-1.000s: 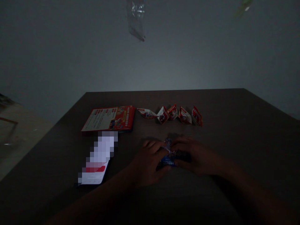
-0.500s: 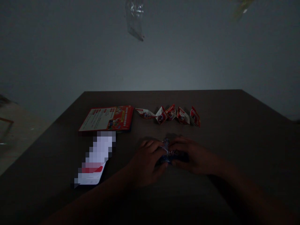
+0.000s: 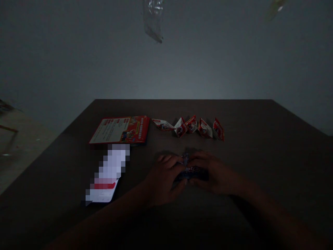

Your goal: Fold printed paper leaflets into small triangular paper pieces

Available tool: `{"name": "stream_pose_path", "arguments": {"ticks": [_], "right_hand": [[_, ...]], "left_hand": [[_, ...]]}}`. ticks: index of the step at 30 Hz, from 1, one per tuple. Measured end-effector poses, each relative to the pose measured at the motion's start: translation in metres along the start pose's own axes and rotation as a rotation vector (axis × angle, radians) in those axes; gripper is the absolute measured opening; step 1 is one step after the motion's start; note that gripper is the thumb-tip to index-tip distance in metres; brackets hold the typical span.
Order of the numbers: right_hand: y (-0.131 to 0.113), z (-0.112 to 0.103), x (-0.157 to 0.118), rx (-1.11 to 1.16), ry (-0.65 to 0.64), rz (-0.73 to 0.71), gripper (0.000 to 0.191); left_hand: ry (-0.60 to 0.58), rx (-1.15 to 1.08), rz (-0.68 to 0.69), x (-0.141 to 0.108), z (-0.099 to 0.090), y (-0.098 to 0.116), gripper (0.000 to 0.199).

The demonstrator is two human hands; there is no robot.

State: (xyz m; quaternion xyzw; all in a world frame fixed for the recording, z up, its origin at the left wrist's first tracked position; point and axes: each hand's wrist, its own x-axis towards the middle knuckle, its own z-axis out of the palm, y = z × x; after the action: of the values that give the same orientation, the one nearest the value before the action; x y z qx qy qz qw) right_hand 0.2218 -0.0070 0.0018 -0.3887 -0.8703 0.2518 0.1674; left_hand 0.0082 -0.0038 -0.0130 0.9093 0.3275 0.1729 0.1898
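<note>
- Together, left hand [image 3: 163, 177] and right hand [image 3: 210, 173] grip a small packet [image 3: 192, 171] on the desk [image 3: 260, 156].
- Folded strip [image 3: 191, 126] lies far; box [image 3: 121, 130] far left.

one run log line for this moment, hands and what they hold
left hand: gripping printed packet | right hand: gripping same packet | packet: low over table | behind: folded packets row, red box

Very dim, underexposed view. Faint light glows on the wall [image 3: 166, 80] beyond the table's far edge. The near corners sink into black shadow
</note>
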Motion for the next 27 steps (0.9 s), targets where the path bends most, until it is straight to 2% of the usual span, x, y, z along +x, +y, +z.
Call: {"name": "stream_pose_path", "arguments": {"ticks": [8, 20, 27], "right_hand": [[0.0032, 0.0023, -0.0009, 0.001, 0.018, -0.01, 0.034], [0.0046, 0.0032, -0.0002, 0.025, 0.018, 0.009, 0.033], [0.0061, 0.0064, -0.0001, 0.084, 0.071, 0.011, 0.033]], "left_hand": [[-0.001, -0.007, 0.017, -0.0002, -0.0031, -0.0008, 0.036], [-0.014, -0.021, 0.028, -0.001, -0.0027, -0.0044, 0.035], [-0.025, -0.029, 0.027, -0.0003, -0.0029, -0.0058, 0.036]]}}
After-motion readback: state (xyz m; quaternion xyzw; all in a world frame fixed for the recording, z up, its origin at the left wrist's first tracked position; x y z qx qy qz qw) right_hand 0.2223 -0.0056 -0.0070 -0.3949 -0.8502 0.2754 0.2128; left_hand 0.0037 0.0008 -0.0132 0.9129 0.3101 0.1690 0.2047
